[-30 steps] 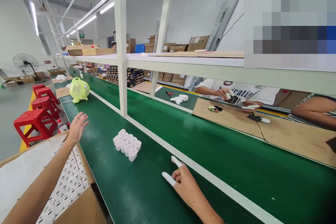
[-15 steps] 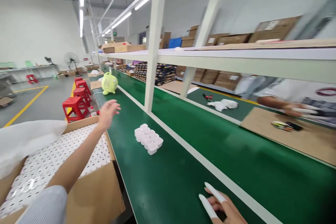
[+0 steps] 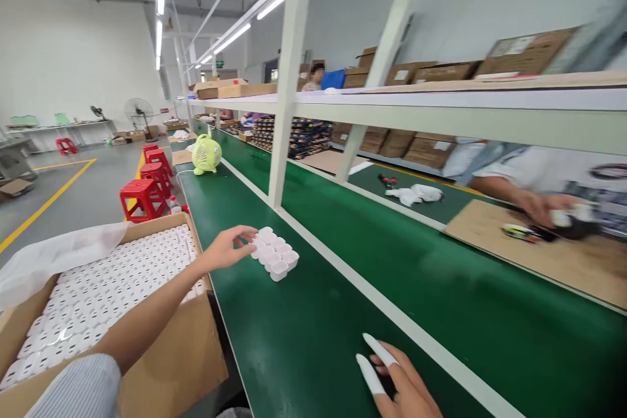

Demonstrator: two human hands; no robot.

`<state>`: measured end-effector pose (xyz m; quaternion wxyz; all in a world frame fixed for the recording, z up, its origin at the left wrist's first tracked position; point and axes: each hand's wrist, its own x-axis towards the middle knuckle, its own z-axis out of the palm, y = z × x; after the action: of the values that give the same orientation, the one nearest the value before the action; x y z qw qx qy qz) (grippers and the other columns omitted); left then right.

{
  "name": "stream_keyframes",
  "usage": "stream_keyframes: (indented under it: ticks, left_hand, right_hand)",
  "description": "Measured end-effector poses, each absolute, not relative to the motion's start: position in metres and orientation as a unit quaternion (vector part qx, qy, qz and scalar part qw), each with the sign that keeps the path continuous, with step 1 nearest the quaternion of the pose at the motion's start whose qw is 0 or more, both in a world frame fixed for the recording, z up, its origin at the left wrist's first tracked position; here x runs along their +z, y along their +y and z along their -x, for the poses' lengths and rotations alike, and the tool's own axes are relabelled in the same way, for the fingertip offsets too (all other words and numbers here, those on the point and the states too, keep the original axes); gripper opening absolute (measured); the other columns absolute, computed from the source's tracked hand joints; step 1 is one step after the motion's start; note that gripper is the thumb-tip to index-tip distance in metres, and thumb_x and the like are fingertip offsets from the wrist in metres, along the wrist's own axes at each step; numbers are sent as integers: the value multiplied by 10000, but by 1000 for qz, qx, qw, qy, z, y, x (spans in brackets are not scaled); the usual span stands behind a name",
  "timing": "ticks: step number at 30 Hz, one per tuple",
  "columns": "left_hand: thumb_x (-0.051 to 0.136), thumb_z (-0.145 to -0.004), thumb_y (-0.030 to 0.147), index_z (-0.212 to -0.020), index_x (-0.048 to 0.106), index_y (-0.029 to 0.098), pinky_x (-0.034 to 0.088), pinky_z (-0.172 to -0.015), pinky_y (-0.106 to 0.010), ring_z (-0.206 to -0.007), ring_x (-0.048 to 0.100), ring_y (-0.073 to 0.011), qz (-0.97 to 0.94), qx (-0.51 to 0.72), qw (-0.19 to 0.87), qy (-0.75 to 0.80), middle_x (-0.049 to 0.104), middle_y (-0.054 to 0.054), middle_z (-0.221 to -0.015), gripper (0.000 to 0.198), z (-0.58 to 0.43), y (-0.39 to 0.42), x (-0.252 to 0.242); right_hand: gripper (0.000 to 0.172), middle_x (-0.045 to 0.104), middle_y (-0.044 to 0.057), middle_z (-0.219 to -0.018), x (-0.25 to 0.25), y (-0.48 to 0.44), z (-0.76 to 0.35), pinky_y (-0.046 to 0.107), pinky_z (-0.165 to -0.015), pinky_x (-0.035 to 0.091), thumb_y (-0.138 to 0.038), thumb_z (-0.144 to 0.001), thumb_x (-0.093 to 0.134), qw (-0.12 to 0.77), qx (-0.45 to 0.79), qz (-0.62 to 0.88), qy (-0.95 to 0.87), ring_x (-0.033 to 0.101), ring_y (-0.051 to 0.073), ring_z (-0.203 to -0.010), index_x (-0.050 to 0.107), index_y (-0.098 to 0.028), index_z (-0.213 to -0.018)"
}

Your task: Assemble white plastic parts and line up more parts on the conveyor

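A cluster of several small white plastic cups (image 3: 277, 253) stands in rows on the green bench top (image 3: 294, 333). My left hand (image 3: 230, 248) reaches over the bench from the left, fingers stretched out and apart, its fingertips at the cluster's near left corner. Whether they touch the cups I cannot tell. Low in the view, my right hand (image 3: 399, 372) hovers over or rests on the bench, with white finger cots on two spread fingers and nothing held.
On the left, an open carton (image 3: 171, 339) holds rows of white parts, partly covered by a foam sheet (image 3: 63, 258). A green fan (image 3: 206, 154) stands farther along. A white post (image 3: 287, 78) rises from the bench. Across it, a co-worker's hand (image 3: 539, 207) handles white parts.
My left hand has come down and to the right, from above the carton's edge to the white cups. My right hand has shifted slightly left.
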<state>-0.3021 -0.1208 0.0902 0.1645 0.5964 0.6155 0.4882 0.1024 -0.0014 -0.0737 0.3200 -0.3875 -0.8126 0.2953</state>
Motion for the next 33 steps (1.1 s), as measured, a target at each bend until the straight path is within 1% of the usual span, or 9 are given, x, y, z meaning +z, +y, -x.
stream_keyframes:
  ticks: [6,10,14,19,21,24,27,30,33]
  left_hand:
    - [671,-967,521,-1245,655,229,529,-965,-499,-1109,635,-318,-598,469,111,641,679,-118,-1229,404,307,-117,77]
    - [739,-937,461,-1163,680,252,399,-1122,-589,-1318,498,-367,-697,389,26,602,613,-114,-1340,314,278,-106,52]
    - [737,-967,419,-1163,622,235,388,-1103,-645,-1437,372,-419,-758,277,-116,579,501,-159,-1473,292,261,-93,30]
    - [752,-962,382,-1174,600,221,411,-1091,-643,-1448,360,-432,-766,239,-161,575,456,-184,-1504,307,263,-85,21]
    - [727,-981,356,-1138,616,214,409,-1086,-646,-1443,361,-437,-766,245,-161,572,456,-183,-1502,238,262,-82,21]
    - [613,-1041,265,-1028,642,206,393,-1092,-643,-1384,423,-404,-765,295,-137,555,526,-159,-1410,67,251,-78,24]
    - [548,-1063,236,-1018,667,203,391,-1116,-608,-1293,499,-347,-779,363,7,512,568,-148,-1307,131,227,-70,30]
    - [555,-1063,249,-1089,691,197,497,-1064,-461,-1160,609,-269,-804,357,155,450,611,-137,-1250,148,198,-54,35]
    - [587,-1039,224,-1061,722,182,544,-1029,-358,-1106,674,-231,-830,329,206,401,671,-120,-1211,143,175,-30,34]
  right_hand:
    - [404,636,156,-1304,-59,-16,-93,353,-852,644,-429,-1033,463,353,231,358,-833,715,232,-988,639,-179,-1296]
    - [399,613,165,-1318,-53,-20,-95,354,-906,640,-396,-1078,432,344,207,353,-845,697,232,-1065,594,-165,-1360]
    - [388,596,172,-1356,-53,-21,-96,421,-983,624,-357,-1089,422,336,178,352,-855,666,269,-1169,561,-167,-1397]
    - [364,605,166,-1334,-48,-22,-96,445,-1031,605,-311,-1084,429,336,167,348,-859,657,274,-1193,563,-174,-1393]
    - [357,606,163,-1327,-46,-23,-95,443,-1043,599,-299,-1084,428,337,165,346,-859,660,267,-1187,564,-175,-1389]
    - [360,599,162,-1341,-47,-23,-94,439,-1048,597,-299,-1089,415,335,159,350,-861,659,261,-1192,556,-178,-1397]
    - [369,593,162,-1362,-54,-21,-95,422,-1037,602,-318,-1093,397,330,143,354,-864,653,260,-1217,556,-186,-1399]
    - [394,576,162,-1407,-62,-17,-99,381,-1008,613,-323,-1081,405,329,123,356,-866,634,261,-1262,539,-198,-1430]
    - [422,567,165,-1434,-69,-10,-106,371,-991,616,-265,-1032,428,331,96,359,-867,619,276,-1287,556,-179,-1425]
